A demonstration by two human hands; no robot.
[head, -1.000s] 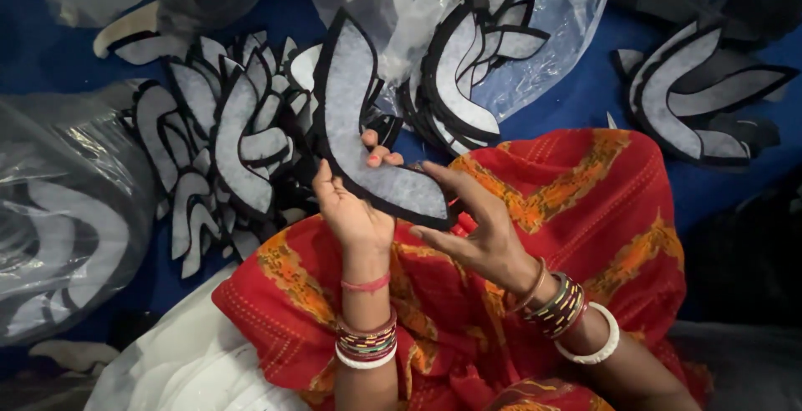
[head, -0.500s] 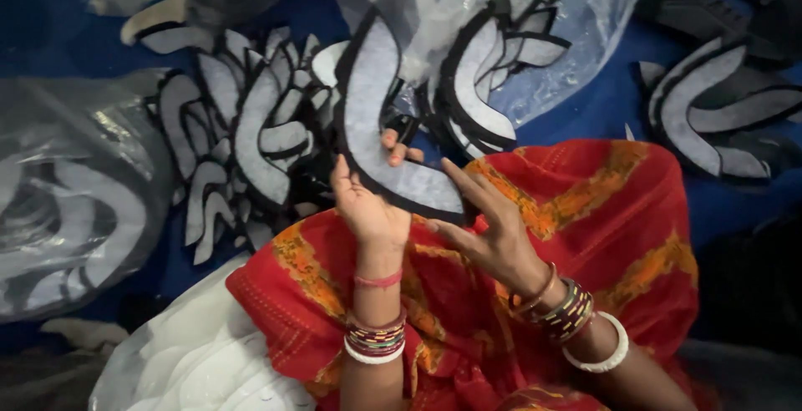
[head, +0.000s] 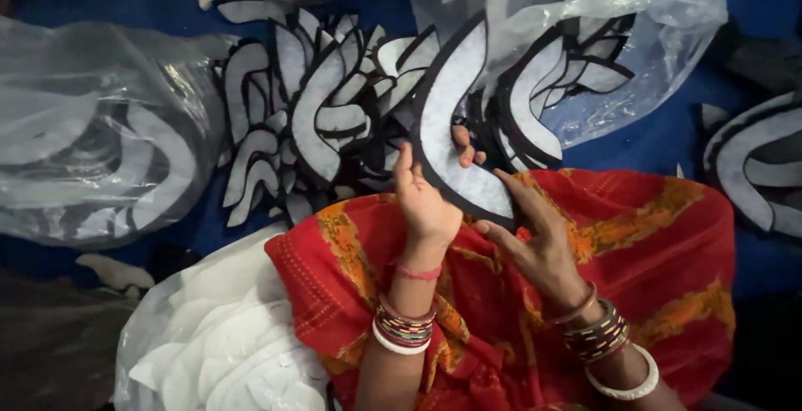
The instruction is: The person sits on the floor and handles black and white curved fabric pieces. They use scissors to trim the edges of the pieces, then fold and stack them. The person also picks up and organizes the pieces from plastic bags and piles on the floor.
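Both hands hold one curved crescent-shaped piece [head: 451, 119], black with a pale grey face, upright above my lap. My left hand [head: 426, 202] grips its inner edge, thumb in front and fingers behind. My right hand [head: 535, 231] presses its lower end with spread fingers. Under them lies red and orange cloth [head: 635, 244] over my knees. A heap of similar black and grey curved pieces [head: 309, 127] lies just beyond the hands on the blue floor.
Clear plastic bags of the same pieces lie at the left [head: 92, 135] and at the upper right [head: 610, 52]. A bag of white cut shapes [head: 225, 344] sits at the lower left. More pieces [head: 752, 169] lie at the right edge.
The view has shifted a little, so the hands and piece sit slightly further right. The grip on the curved piece is unchanged.
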